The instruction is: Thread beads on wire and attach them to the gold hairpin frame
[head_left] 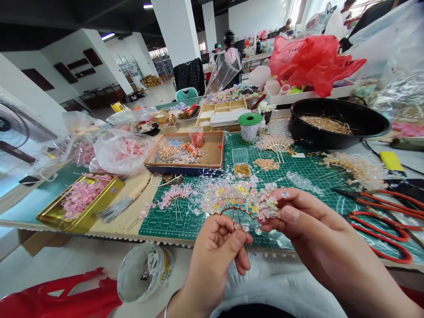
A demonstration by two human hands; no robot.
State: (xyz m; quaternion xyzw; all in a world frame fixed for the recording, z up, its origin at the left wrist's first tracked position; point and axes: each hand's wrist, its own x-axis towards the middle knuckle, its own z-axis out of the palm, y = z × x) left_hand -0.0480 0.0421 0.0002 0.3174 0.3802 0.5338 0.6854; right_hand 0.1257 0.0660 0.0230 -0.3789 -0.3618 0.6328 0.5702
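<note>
A beaded hair comb [232, 198] with pink, yellow and clear flowers is held above the green cutting mat [195, 232]. The fingers of my left hand [220, 247] are pinched on its wire prongs below the curved band. At the comb's right end, my right hand [301, 221] grips the beaded flowers between thumb and fingers. Left of it on the mat lies a smaller pink flower hairpin [175, 196]. Behind the comb are a small box of gold beads [242, 170] and a pile of peach pieces [266, 164].
Red-handled scissors [380, 234] lie at the right edge. A black basin [339, 126] with gold wires stands behind them. A cardboard tray [215, 148] and a gold tin of pink flowers [49, 216] are to the left. A bucket [132, 274] stands on the floor.
</note>
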